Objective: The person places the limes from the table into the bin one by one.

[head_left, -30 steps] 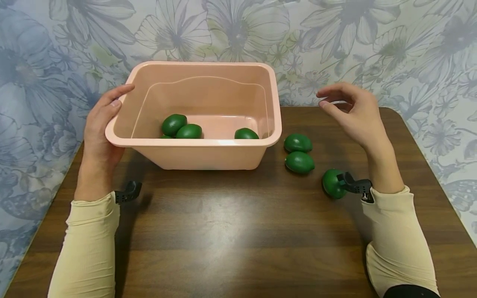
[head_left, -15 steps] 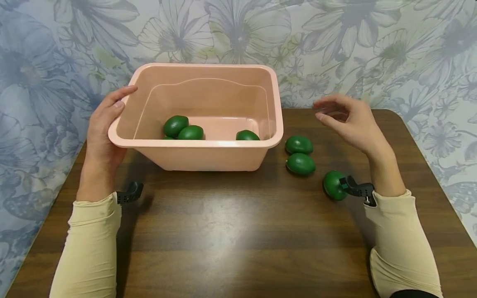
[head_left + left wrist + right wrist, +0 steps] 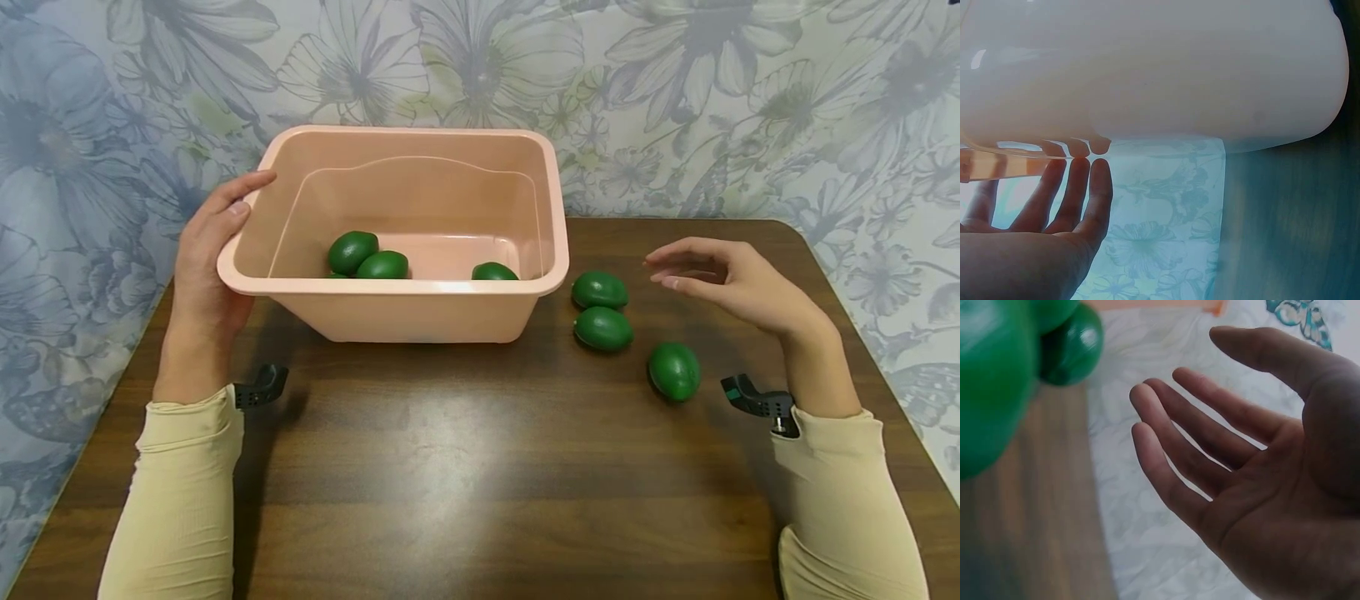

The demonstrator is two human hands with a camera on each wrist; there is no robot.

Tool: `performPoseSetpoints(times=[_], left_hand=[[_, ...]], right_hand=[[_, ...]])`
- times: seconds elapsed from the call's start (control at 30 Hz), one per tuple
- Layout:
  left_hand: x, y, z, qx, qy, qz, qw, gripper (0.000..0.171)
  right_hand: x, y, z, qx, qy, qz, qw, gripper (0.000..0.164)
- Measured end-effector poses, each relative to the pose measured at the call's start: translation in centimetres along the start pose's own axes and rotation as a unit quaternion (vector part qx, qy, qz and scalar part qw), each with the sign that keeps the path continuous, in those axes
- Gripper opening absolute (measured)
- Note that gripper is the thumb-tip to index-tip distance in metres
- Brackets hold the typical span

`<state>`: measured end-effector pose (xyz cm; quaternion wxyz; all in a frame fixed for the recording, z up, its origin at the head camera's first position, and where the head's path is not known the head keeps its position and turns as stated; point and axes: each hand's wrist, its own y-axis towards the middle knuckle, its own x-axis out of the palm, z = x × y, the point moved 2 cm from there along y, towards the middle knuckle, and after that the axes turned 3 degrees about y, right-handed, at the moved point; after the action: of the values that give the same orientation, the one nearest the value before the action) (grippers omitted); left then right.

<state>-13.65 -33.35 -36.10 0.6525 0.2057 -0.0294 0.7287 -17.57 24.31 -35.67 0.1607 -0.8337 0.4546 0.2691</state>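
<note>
My left hand (image 3: 206, 258) grips the left rim of a pink plastic tub (image 3: 420, 312), thumb at the edge; in the left wrist view its fingers (image 3: 1100, 187) reach up to the underside of that rim. Inside the tub lie several green limes (image 3: 352, 252), partly hidden by the front wall. To the right of the tub, two limes (image 3: 602, 328) sit side by side on the table, and a third lime (image 3: 673, 371) lies nearer the front. Above the table, right of these, my right hand (image 3: 735, 279) hovers with loosely bent fingers and holds nothing; the right wrist view shows its bare palm (image 3: 1260, 494).
The brown wooden table (image 3: 450, 467) runs back to a wall with floral paper (image 3: 480, 67). A black wrist mount (image 3: 757, 404) juts inward from the right sleeve, and a similar mount (image 3: 262, 387) from the left one.
My right hand has moved lower and to the right, and its wrist mount no longer overlaps the front lime. The left hand and the tub stay nearly in place.
</note>
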Motion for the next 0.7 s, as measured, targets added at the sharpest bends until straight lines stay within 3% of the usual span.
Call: performPoseSetpoints(times=[0.17,0.3,0.53,0.7], left_hand=[[0.0,0.1,-0.1,0.002,-0.008,0.0,1.0,0.046],[0.0,0.0,-0.2,0.001,-0.012,0.001,0.9999,0.046],[0.1,0.1,-0.1,-0.004,-0.022,0.0,0.9997,0.046],[0.0,0.1,0.0,-0.004,-0.015,0.002,0.9999,0.046]], right_hand=[[0.0,-0.9,1.7,0.011,0.029,-0.03,0.999,0.035],[-0.1,-1.1,2.5,0.001,0.06,-0.083,0.995,0.044],[0.4,-1.1,4.0,-0.017,0.133,-0.232,0.963,0.061],[0.5,-1.2,4.9,-0.014,0.143,-0.274,0.951,0.063]])
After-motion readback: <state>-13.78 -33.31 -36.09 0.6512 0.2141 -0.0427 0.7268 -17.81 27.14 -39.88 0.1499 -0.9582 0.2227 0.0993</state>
